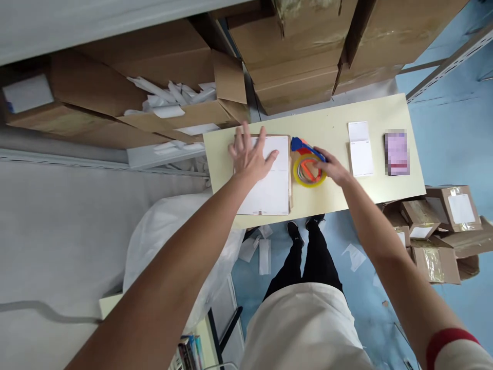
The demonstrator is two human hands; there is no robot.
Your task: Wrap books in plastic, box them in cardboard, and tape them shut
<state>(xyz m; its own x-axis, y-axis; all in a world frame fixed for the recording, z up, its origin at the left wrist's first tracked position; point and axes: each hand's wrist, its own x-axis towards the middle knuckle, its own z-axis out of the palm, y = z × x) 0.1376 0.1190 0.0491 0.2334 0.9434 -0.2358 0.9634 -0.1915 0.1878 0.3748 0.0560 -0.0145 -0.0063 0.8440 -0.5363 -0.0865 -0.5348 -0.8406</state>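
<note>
My left hand lies with fingers spread on a flat cardboard package topped by a white sheet. In my right hand is a tape dispenser with a blue and orange body and a roll of yellowish clear tape. The fingers wrap around its blue handle. The dispenser is just right of the package's edge; whether its tape touches the package I cannot tell. Farther right on the cream table lie a white pad or label sheet and a blurred purple item.
Large cardboard boxes stand along the table's far side. An open carton at the left holds white packets. Small boxes are stacked at the right. A white plastic bag bulges at the left; paper scraps litter the blue floor.
</note>
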